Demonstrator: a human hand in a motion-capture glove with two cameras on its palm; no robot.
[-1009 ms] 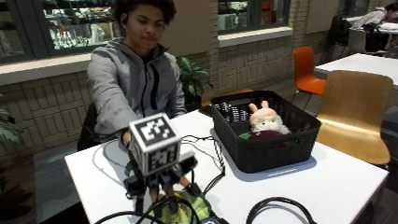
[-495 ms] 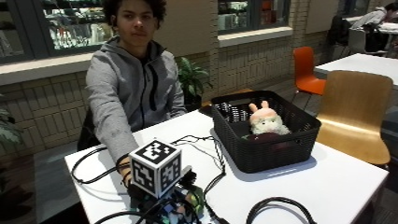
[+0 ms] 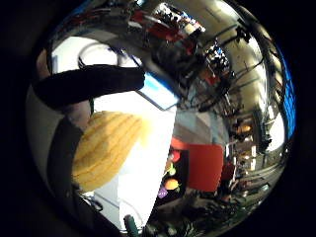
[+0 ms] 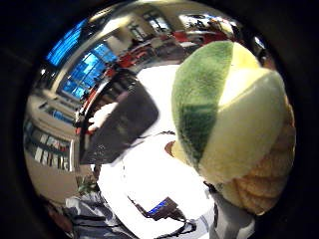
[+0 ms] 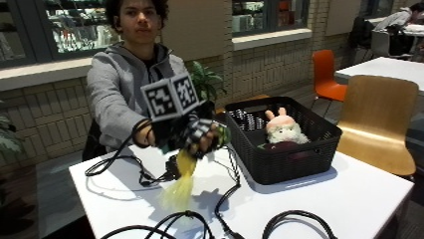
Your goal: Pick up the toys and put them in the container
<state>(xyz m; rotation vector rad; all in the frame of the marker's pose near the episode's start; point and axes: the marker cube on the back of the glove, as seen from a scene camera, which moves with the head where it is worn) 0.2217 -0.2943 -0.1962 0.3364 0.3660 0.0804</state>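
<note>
My grip [image 5: 192, 137] is lifted above the bench [image 5: 344, 199], fingers curled round a plush corn toy [image 5: 180, 181] that dangles below. Dark basket [image 5: 285, 159] sits near the bench's right edge; a rabbit plush [image 5: 283, 130] lies inside it.

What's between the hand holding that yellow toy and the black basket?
Nothing solid: in the outside view the gloved hand holds the corn toy above the table, with only a black cable on the white tabletop before the basket.
</note>
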